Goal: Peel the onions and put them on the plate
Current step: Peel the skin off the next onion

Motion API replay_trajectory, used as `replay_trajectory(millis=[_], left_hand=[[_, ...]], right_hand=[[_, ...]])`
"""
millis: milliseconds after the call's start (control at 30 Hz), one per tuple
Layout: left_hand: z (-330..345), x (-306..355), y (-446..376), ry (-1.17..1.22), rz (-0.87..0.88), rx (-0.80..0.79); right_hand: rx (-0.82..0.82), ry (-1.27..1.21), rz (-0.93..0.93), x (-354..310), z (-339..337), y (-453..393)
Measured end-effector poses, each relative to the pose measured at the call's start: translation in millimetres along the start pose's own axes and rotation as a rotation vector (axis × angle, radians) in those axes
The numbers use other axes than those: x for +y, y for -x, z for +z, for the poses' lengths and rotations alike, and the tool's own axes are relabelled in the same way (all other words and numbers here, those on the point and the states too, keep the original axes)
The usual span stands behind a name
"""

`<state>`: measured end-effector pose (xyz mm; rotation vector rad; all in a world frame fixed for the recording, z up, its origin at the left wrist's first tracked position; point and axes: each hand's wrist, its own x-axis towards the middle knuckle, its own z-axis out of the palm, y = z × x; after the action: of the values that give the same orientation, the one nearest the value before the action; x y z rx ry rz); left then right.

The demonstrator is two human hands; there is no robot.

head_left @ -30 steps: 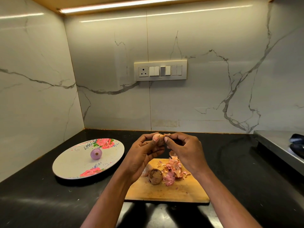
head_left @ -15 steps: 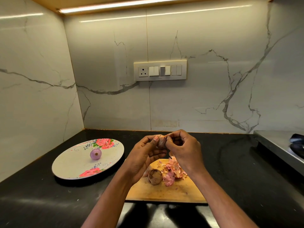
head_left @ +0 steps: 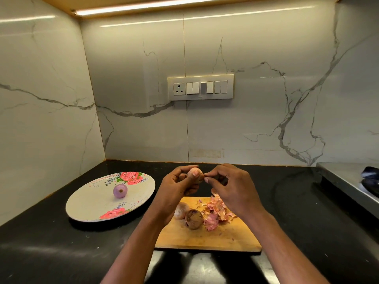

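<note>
Take the cutting board point(head_left: 207, 240) as your landmark, lying on the black counter point(head_left: 41, 247) in front of you. Well to the left of the board sits the flowered plate point(head_left: 86, 203), and on it rests one peeled onion point(head_left: 120, 191), purple and smooth, a little behind the plate's middle. Above the board's far left corner, your left hand point(head_left: 174, 191) curls its fingers and thumb round an onion point(head_left: 194, 174) held up in the air, its pale top showing between your fingertips. Down on the board, near its far left part, lie two unpeeled onions: a lighter one point(head_left: 181, 210) partly hidden behind your left wrist, and a darker brown one point(head_left: 193, 219) just beside it, the two touching. Right of them, a heap of pink and orange onion skins point(head_left: 215, 212) lies on the board, against the brown onion. Above that heap your right hand point(head_left: 233, 189) meets the held onion at its right side, thumb and forefinger pinching at its skin, the other fingers curled. Far right of the board, a steel stove edge point(head_left: 348, 181) borders the counter.
</note>
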<state>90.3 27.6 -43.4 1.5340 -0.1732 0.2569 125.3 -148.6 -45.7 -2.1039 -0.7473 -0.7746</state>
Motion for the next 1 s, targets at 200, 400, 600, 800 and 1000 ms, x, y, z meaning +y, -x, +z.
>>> replay_trajectory(millis=[200,400,600,800,1000], left_hand=[[-0.1,1.7,-0.1,-0.154,0.057,-0.016],[-2.5,4.2,0.8,-0.159,0.056,-0.067],[-5.3,4.8,1.4,-0.064,0.048,-0.113],[-3.5,4.6,0.4,0.066,-0.002,-0.139],[-7.1,3.1,-3.4,0.176,-0.046,-0.108]], right_hand=[[-0.062,0.147,0.000,-1.6,0.3,2.6],[-0.143,-0.066,0.140,0.7,-0.7,-1.3],[-0.213,-0.383,0.366,1.1,-2.6,-5.0],[-0.204,-0.527,0.452,4.2,-3.3,-5.6],[-0.128,-0.428,0.382,2.4,-1.4,-4.9]])
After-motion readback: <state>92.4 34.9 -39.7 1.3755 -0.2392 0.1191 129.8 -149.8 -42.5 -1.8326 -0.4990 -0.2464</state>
